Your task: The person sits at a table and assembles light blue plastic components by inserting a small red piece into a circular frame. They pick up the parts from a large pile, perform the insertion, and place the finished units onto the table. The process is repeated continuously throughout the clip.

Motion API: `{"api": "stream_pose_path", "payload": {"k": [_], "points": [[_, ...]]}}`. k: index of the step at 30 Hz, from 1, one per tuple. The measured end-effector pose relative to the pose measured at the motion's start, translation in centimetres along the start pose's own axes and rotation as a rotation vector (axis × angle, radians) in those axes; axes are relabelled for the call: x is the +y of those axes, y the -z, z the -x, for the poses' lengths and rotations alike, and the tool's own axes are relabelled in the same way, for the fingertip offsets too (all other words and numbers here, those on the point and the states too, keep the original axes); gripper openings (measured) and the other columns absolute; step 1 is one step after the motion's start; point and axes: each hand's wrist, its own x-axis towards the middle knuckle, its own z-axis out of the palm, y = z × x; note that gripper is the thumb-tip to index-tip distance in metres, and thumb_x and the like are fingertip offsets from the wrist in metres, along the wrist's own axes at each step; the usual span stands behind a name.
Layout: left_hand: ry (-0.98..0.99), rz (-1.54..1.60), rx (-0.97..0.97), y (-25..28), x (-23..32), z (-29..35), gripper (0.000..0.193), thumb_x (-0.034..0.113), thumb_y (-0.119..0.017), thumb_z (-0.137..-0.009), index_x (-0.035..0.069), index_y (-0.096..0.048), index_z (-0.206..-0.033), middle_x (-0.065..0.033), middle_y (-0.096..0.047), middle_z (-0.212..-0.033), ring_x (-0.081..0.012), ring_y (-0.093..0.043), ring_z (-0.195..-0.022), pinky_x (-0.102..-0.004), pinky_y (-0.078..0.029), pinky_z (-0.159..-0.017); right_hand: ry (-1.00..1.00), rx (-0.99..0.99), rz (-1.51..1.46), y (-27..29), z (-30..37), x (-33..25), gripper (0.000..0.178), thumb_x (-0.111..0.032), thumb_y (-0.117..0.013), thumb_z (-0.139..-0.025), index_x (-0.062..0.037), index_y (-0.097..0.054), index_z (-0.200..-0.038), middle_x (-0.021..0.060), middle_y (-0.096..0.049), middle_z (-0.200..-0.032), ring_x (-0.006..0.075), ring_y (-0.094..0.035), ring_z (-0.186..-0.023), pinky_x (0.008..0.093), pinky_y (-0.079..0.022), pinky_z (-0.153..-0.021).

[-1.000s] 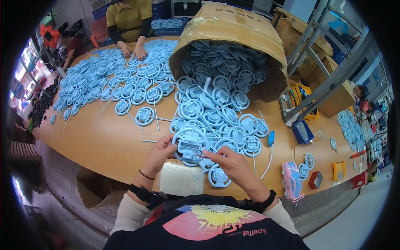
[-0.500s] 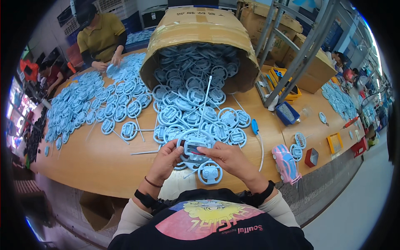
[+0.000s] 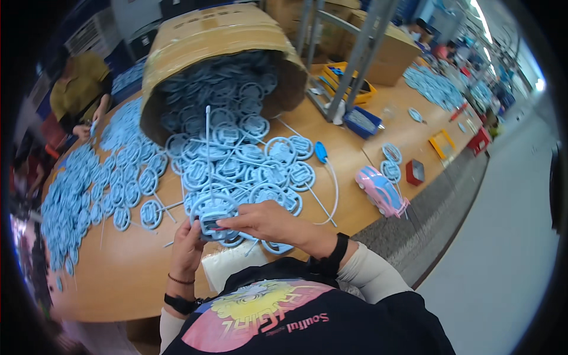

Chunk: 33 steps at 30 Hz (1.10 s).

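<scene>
A light-blue plastic toy steering wheel (image 3: 208, 206) is between my hands, in front of the pile. A long thin pale-blue rod (image 3: 207, 136) rises upright just behind it; where its lower end joins is hard to see. My left hand (image 3: 188, 241) grips the wheel's lower left rim, thumb toward the hub. With fingers closed at the right side, my right hand (image 3: 263, 220) presses its thumb and fingertips near the hub. A small dark red bit shows by those fingertips. More such wheels (image 3: 228, 168) lie heaped right beyond my hands.
A tipped carton (image 3: 219, 29) spills wheels onto the wooden table (image 3: 133, 260). At right are a pink toy car (image 3: 381, 190), a blue bin (image 3: 362, 122), a yellow tray (image 3: 441, 144) and a metal frame (image 3: 365, 53). A co-worker (image 3: 80, 89) handles wheels at far left.
The whole view has swung to the right, so table, carton and hands sit further left in the picture. Both hands still hold the steering wheel.
</scene>
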Motion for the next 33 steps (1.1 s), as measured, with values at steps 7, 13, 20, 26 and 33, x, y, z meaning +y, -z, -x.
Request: {"api": "stream_pose_path", "payload": {"k": [7, 13, 20, 26, 33], "points": [[0.175, 0.222, -0.177, 0.6, -2.2, -1.6, 0.046, 0.036, -0.042, -0.094, 0.000, -0.043, -0.123, -0.0115, -0.054, -0.118, -0.0220, -0.053, -0.108, -0.0369, -0.042, -0.094, -0.069, -0.043, 0.039, -1.5, 1.3, 0.4, 0.042, -0.017, -0.058, -0.080, -0.0341, -0.056, -0.118, 0.0024, -0.052, -0.072, 0.0226, -0.056, -0.063, 0.0338, -0.044, -0.051], [0.151, 0.144, -0.125, 3.4, -3.7, -1.2, 0.045, 0.036, -0.039, -0.094, 0.002, -0.042, -0.125, -0.0107, -0.053, -0.120, -0.0218, -0.052, -0.109, -0.0369, -0.041, -0.095, -0.089, -0.100, 0.021, -5.3, 1.1, 1.8, 0.041, -0.016, -0.057, -0.080, -0.0338, -0.056, -0.117, 0.0046, -0.055, -0.072, 0.0270, -0.057, -0.063, 0.0370, -0.045, -0.053], [-0.333, 0.332, 0.239, 17.1, 3.7, -4.5, 0.050, 0.039, -0.034, -0.095, 0.003, -0.035, -0.130, -0.0149, -0.045, -0.128, -0.0266, -0.047, -0.115, -0.0380, -0.041, -0.096, -0.248, -0.106, -0.092, -2.9, 1.0, 1.6, 0.031, -0.022, -0.057, -0.083, -0.0282, -0.061, -0.113, 0.0069, -0.053, -0.067, 0.0249, -0.055, -0.064, 0.0349, -0.042, -0.055], [-0.108, -0.082, 0.235, 18.9, 6.8, -13.9, 0.052, 0.038, -0.045, -0.092, 0.003, -0.038, -0.129, -0.0192, -0.051, -0.121, -0.0285, -0.053, -0.107, -0.0342, -0.046, -0.087, -0.311, -0.064, -0.185, -3.0, 0.1, 1.4, 0.034, -0.015, -0.059, -0.081, -0.0257, -0.061, -0.113, 0.0071, -0.051, -0.064, 0.0234, -0.052, -0.059, 0.0334, -0.041, -0.054], [0.017, -1.371, 0.065, 11.3, 1.4, -22.7, 0.064, 0.045, -0.066, -0.071, 0.000, -0.054, -0.116, -0.0187, -0.059, -0.111, -0.0293, -0.057, -0.102, -0.0357, -0.045, -0.086, -0.370, -0.091, -0.177, -2.5, 1.0, 1.6, 0.035, -0.015, -0.059, -0.082, -0.0266, -0.060, -0.114, 0.0067, -0.053, -0.065, 0.0214, -0.054, -0.060, 0.0321, -0.043, -0.055]]}}
